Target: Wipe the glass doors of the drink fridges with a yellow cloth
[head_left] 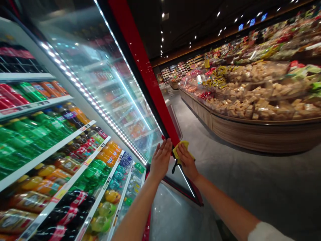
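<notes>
A glass cooler door (100, 67) with a red frame (140, 57) stands swung open in front of me. My left hand (162, 155) lies against the inner side of the door near its edge, fingers stretched out and holding nothing. Beside it, my right hand (186, 160) presses a yellow cloth (184, 144) against the outer edge of the red frame. Part of the cloth is hidden under the fingers. Just below the cloth, a small black loop (174, 167) hangs down between the two hands.
On the left, cooler shelves (75, 142) hold rows of drink bottles and cans. Light strips (82, 90) run along the cooler's edge. To the right, a wood-sided display counter (250, 134) carries heaps of packaged food above the grey floor (240, 174).
</notes>
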Available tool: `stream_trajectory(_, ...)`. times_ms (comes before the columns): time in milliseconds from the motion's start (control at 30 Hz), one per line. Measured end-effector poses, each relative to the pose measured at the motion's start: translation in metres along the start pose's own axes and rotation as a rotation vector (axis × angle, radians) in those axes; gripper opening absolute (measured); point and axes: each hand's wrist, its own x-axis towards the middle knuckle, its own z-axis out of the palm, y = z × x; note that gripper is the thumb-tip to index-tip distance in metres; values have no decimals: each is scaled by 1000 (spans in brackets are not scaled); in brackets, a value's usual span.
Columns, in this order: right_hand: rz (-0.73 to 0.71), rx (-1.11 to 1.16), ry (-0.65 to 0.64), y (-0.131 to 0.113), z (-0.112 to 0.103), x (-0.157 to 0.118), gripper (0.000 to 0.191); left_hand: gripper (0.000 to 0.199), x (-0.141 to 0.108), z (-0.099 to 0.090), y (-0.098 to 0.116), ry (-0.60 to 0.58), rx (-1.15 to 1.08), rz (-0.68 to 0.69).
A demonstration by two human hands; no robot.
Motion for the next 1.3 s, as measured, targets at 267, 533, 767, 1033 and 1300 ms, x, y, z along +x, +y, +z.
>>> stream_trajectory(267, 260, -4, 106, 40, 15, -69, 78, 79, 31, 24, 1, 34, -52, -13)
stream_trajectory(533, 375, 4, 163, 58, 30, -37, 72, 71, 50, 44, 16, -30, -105, 180)
stream_trajectory(767, 550, -17, 258, 79, 33, -96, 72, 64, 43, 81, 14, -188, -108, 224)
stream_trajectory(1033, 589, 2, 250, 90, 38, -92, 66, 56, 45, 100, 12, -74, -109, 233)
stream_trajectory(1300, 548, 7, 250, 118, 26, -65, 69, 60, 71, 115, 7, -76, -147, 244)
